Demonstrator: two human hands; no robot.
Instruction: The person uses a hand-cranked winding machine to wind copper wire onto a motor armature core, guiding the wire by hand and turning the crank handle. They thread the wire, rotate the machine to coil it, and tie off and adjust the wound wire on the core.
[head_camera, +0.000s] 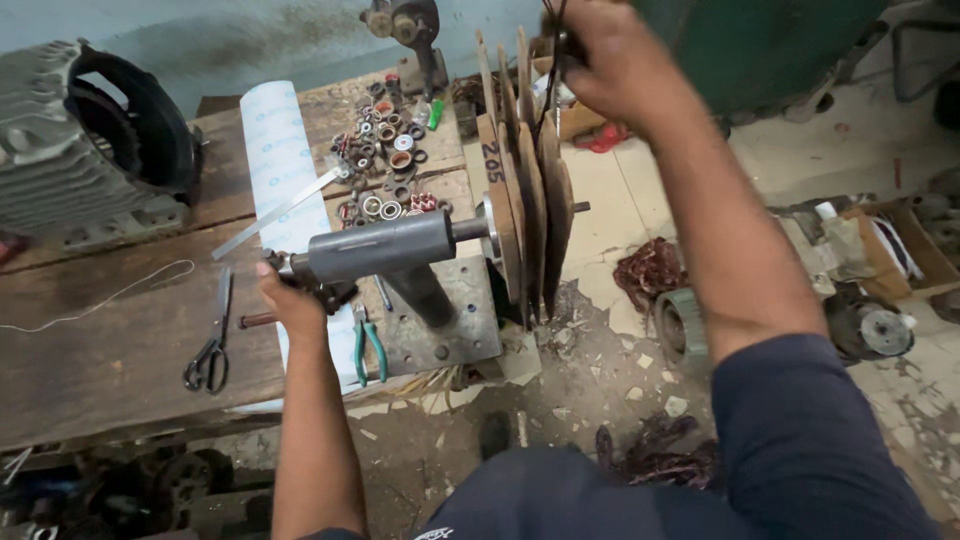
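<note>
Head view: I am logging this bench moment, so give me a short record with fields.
left hand: grips the crank end of the grey winding machine
right hand: raised, holding dark wire above the wooden formers
bench: wooden workbench
tools: scissors, green-handled pliers
small parts: bearings and rings
other: white paper roll
</note>
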